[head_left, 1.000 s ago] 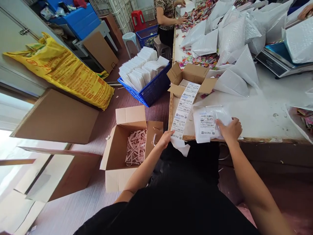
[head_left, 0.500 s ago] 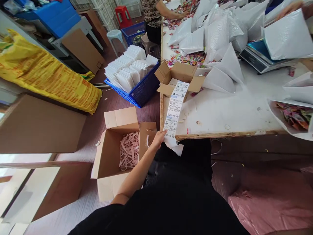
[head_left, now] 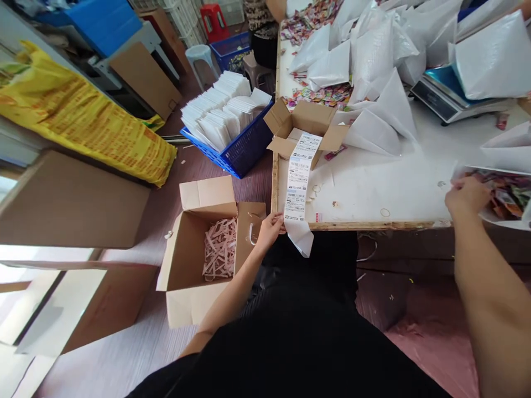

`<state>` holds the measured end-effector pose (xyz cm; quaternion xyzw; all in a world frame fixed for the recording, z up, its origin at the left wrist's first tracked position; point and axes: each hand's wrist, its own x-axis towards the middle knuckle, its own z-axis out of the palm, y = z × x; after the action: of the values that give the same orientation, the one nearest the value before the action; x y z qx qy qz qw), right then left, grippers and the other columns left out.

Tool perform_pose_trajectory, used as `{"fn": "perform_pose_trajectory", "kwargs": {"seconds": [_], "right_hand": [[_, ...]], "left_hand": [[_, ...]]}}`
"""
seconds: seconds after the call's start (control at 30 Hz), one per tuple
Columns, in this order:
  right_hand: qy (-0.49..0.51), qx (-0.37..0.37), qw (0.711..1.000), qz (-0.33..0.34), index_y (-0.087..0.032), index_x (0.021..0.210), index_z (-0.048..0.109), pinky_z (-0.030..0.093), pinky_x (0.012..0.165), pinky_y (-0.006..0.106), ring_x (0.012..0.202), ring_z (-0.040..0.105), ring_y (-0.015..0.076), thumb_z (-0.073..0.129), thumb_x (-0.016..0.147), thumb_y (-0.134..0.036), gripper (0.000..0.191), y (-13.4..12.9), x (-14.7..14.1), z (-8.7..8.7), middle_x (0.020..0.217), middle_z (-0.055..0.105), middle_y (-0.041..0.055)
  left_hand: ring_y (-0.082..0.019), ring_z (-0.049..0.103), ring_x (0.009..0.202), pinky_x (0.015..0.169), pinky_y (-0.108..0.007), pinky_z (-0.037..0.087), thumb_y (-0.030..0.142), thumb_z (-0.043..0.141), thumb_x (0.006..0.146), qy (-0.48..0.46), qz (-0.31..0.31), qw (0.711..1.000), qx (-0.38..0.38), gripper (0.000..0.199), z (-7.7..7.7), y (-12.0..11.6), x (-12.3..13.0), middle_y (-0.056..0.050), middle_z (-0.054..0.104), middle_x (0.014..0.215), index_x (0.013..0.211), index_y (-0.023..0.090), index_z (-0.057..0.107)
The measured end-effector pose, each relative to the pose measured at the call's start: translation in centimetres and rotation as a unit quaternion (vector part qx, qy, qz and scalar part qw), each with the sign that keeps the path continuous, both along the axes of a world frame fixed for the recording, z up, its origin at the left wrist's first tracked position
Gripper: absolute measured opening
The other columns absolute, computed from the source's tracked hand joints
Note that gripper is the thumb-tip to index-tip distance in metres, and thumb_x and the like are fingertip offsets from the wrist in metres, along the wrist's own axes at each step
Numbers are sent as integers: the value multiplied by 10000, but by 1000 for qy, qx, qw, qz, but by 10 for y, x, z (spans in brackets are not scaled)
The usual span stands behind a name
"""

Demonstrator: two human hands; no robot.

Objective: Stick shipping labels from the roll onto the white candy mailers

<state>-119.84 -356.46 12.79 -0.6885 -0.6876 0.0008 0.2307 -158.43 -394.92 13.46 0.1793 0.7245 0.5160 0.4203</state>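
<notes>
A strip of printed labels (head_left: 297, 182) runs out of an open cardboard box (head_left: 309, 119) and hangs over the table's front edge. My left hand (head_left: 271, 229) pinches the strip's left side near its lower end. At the right, the fingers of my right hand (head_left: 468, 196) close on the rim of a white bag (head_left: 510, 221) that lies open and holds many small colourful packets (head_left: 508, 193). The strip's blank tail curls below the table edge.
White filled bags (head_left: 373, 55) and a scale (head_left: 448, 97) stand farther back on the table (head_left: 360, 193). On the floor are a blue basket of white envelopes (head_left: 244, 143) and a carton with pink paper strips (head_left: 219, 249). Part of another person (head_left: 261, 22) shows behind.
My right hand has come into view at the right and reached the open bag. My left hand has shifted slightly on the label strip. The other person's arm has drawn back.
</notes>
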Motion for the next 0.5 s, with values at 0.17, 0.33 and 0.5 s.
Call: {"fn": "perform_pose_trajectory", "kwargs": {"seconds": [0.17,0.33,0.5], "right_hand": [[62,-21,986,150,-107,854,696,382,771,376,843,570,228,589,788,-73,130,-76,-59,1,934,694,206],[196,-57,888,413,-199,939,640,463,841,376,908,611,242,498,897,-209,149,-216,-123,23,933,682,98],[250,-244,809,472,-222,940,647,475,817,365,903,616,219,446,959,-260,206,-299,-128,33,931,676,57]], "left_hand": [[-173,662,838,738,-274,536,312,638,869,190,44,980,31,229,15,-1,11,-112,719,1036,1034,157,673],[-210,705,731,688,-335,568,549,490,941,-192,-97,977,1,474,22,47,44,-157,732,938,1051,107,623],[-167,654,617,709,-301,543,298,524,950,-369,-119,918,-86,237,16,66,73,-61,694,699,915,99,649]]}}
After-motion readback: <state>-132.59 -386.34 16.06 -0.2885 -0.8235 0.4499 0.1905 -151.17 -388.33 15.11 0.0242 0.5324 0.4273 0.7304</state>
